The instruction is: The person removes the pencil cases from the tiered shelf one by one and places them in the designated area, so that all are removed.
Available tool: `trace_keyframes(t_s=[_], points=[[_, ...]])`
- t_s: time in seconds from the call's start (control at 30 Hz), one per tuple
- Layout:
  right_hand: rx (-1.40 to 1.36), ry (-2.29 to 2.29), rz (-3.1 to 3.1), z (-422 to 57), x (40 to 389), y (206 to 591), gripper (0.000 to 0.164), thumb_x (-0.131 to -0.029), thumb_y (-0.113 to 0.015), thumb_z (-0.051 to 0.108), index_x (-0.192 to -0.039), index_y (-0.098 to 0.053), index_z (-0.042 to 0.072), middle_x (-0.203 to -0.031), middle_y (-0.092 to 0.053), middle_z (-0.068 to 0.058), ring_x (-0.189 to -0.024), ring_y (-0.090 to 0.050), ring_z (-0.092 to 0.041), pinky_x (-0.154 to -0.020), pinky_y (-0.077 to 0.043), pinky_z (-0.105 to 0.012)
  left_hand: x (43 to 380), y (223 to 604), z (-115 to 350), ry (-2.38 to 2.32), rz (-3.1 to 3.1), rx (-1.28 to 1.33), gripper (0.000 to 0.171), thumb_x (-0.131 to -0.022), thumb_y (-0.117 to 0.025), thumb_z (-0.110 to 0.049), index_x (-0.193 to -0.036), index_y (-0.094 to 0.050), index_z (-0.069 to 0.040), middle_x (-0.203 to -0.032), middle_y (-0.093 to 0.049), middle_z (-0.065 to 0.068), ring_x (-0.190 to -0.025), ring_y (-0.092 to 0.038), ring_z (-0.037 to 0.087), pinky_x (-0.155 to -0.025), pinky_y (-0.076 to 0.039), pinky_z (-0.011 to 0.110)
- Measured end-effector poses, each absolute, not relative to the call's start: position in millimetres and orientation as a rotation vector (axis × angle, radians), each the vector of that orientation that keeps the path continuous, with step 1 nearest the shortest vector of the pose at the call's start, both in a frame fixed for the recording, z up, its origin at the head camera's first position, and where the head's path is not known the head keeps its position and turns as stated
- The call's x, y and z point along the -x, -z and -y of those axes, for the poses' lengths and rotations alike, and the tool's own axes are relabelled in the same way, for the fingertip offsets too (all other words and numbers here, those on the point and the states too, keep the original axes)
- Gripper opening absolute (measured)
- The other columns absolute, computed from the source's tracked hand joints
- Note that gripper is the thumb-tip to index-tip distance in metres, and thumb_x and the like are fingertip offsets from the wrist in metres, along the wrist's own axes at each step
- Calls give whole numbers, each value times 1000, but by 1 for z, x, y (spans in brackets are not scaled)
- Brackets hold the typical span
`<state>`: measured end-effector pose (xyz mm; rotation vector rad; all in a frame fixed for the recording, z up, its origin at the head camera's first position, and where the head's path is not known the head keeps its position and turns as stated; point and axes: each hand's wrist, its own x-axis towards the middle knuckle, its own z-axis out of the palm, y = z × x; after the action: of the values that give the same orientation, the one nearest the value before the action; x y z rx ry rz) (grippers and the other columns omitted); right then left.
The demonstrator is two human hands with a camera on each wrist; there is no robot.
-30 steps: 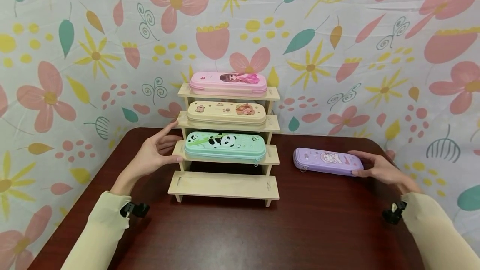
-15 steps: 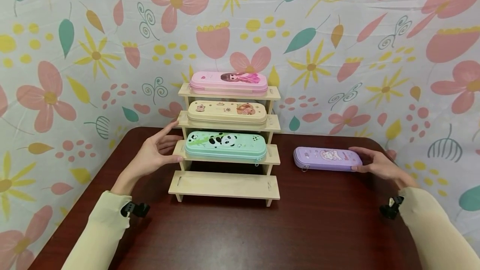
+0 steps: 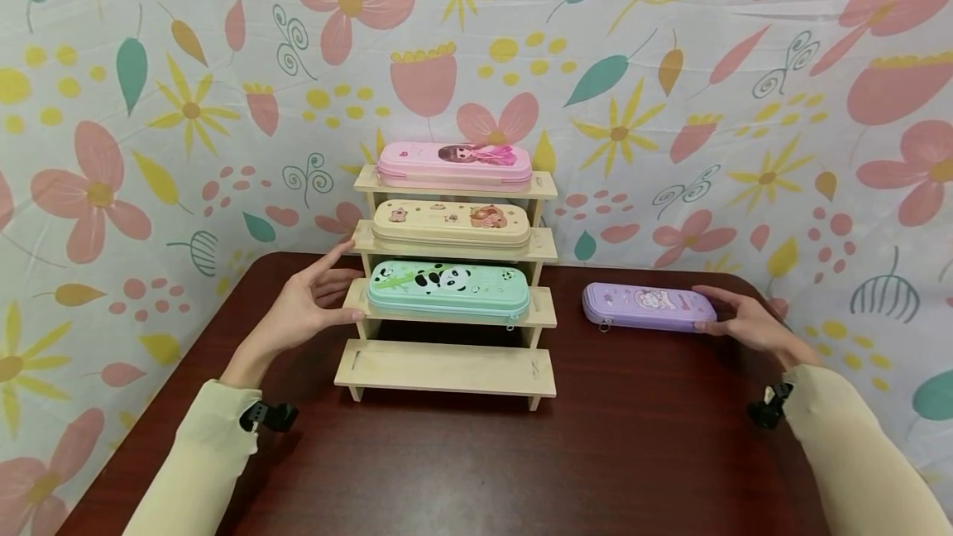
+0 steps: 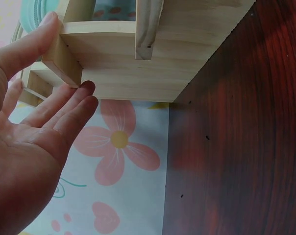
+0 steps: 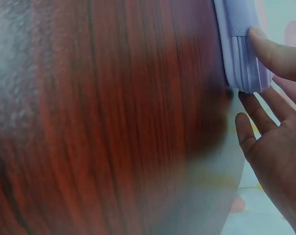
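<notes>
A lilac pencil case (image 3: 644,307) with a cartoon print and a zip pull at its left end lies to the right of a stepped wooden stand (image 3: 447,366). My right hand (image 3: 748,323) pinches its right end, thumb on the near side and fingers toward the far side; the right wrist view shows the thumb at the zipped edge (image 5: 243,61). On the stand's left side, my left hand (image 3: 301,313) touches the shelf ends with nearly straight fingers. Its thumb (image 4: 33,41) meets the shelf that bears a mint panda pencil case (image 3: 447,289).
Higher steps of the stand carry a cream pencil case (image 3: 450,223) and a pink pencil case (image 3: 417,162). The lowest step is bare wood. Everything stands on a dark red-brown table (image 3: 462,470), with a flower-patterned cloth (image 3: 655,64) hanging close behind.
My right hand and the lilac pencil case have moved toward the back of the table and slightly left. The left hand and the stand look unchanged.
</notes>
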<state>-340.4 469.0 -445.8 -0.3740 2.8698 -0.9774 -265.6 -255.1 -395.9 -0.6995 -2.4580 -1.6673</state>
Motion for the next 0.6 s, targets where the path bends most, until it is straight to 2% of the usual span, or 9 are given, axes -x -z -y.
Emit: trace_keyframes(t_s=[0.3,0.6], points=[[372,976,-2879,-472,347,447,79,-95,-81,19,-158,-40,-6,-147,-47,-38,-119,-50,-37,-82,-41,-9,266,397,256,1668,2459,699,104,-86,-88,0,-168,-31,-28,-146,-58,21,-136,-57,35,-111,-46,52],[376,981,-2865,-474,350,446,79,-97,-78,17,-159,-37,-7,-148,-46,-39,-122,-49,-42,-81,-41,-8,266,396,256,1666,2459,699,105,-86,-88,-1,-168,-31,-29,-145,-60,20,-135,-57,34,-111,-46,50]])
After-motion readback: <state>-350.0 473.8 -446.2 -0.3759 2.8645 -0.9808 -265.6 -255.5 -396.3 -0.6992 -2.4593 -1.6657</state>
